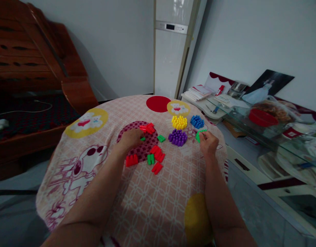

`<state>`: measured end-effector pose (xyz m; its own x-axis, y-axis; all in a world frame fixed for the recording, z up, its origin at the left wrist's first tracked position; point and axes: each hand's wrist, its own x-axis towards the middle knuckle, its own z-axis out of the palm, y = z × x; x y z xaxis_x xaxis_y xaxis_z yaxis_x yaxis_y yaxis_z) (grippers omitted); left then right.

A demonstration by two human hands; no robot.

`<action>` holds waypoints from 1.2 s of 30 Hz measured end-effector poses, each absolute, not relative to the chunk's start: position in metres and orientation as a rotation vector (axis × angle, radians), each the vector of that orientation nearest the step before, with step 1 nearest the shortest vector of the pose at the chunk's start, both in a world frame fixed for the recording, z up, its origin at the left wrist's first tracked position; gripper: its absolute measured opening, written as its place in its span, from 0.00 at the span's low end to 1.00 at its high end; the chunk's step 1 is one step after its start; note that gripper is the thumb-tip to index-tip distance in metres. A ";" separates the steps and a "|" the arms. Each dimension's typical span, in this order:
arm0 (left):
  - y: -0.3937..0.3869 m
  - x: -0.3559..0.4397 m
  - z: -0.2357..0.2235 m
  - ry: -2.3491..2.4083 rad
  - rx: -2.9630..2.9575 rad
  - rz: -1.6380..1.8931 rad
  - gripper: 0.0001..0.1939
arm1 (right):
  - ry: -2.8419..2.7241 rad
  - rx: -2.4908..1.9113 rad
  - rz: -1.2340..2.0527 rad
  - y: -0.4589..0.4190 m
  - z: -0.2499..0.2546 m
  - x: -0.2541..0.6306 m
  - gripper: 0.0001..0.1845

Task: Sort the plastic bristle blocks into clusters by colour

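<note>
My left hand [131,140] is closed over the dark red checked circle of the tablecloth, fingertips pinched at a small green plastic peg [142,139]. Just beyond it lie several red pegs [149,128]. More red pegs [132,160] and green pegs [150,159] lie nearer me and to the right. At the table's right side, my right hand [209,142] has thumb and finger pinched on a green peg at a small green group [198,136], which the fingers partly hide. Beside that hand stand close-packed groups of purple pegs [178,137], yellow pegs [179,122] and blue pegs [197,121].
A patterned cloth [158,199] covers the round table. To the right runs a glass-topped cabinet [232,116] with papers [199,92], a red bowl [263,117] and bags. A wooden bench [75,85] stands left, and a tall white air conditioner [170,58] at the back.
</note>
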<state>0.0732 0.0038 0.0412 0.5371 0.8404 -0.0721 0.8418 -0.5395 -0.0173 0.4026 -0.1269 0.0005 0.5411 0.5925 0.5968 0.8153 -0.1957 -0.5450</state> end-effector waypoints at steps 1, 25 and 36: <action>0.003 0.074 0.041 1.508 2.733 -0.108 0.14 | -1.181 -1.837 -0.298 -0.126 0.001 0.397 0.17; -0.047 0.135 0.045 0.578 1.856 0.808 0.10 | -1.721 -1.269 0.412 -0.125 0.020 0.321 0.12; -0.014 0.106 0.050 0.833 2.099 0.845 0.12 | -1.169 -1.670 -0.048 -0.157 0.017 0.439 0.11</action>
<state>0.1063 -0.0142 0.0496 0.5775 0.7585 0.3020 0.2904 -0.5365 0.7923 0.4388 -0.1572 0.0174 0.5221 0.6605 0.5396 0.7026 0.0257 -0.7112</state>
